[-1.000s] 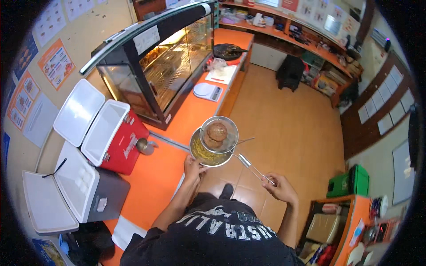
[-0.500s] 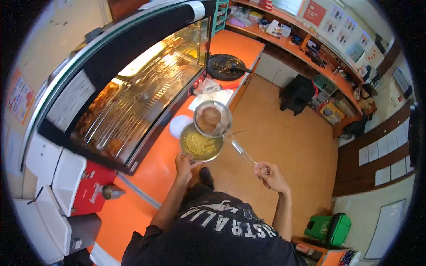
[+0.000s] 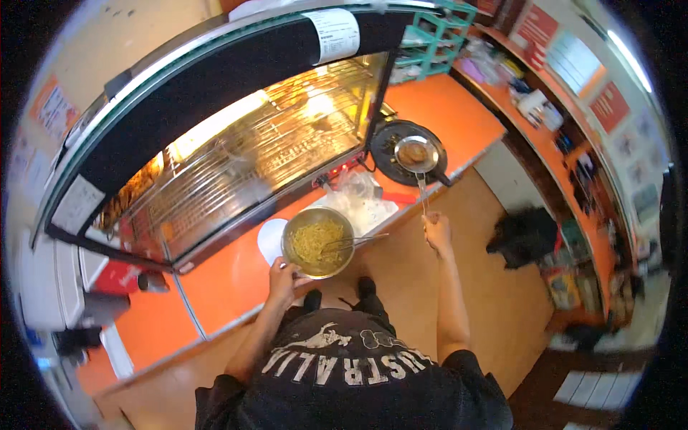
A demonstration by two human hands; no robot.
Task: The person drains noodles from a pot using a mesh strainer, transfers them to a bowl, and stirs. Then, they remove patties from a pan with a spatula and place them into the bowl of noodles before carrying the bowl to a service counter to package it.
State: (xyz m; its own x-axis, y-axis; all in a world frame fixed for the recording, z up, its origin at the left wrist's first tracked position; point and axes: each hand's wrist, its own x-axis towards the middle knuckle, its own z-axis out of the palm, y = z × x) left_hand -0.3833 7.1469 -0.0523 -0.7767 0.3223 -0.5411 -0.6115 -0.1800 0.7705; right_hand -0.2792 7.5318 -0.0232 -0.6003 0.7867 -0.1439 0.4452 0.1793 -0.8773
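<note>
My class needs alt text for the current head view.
A person's left hand holds a metal bowl of yellowish food, while the right hand holds a long-handled strainer with a brown lump, in line with a black pan. Behind, a lit display warmer stands on an orange counter.

Brn flr (image 3: 494,308), orange ctr (image 3: 233,283), bright strip lt (image 3: 629,61).
</note>
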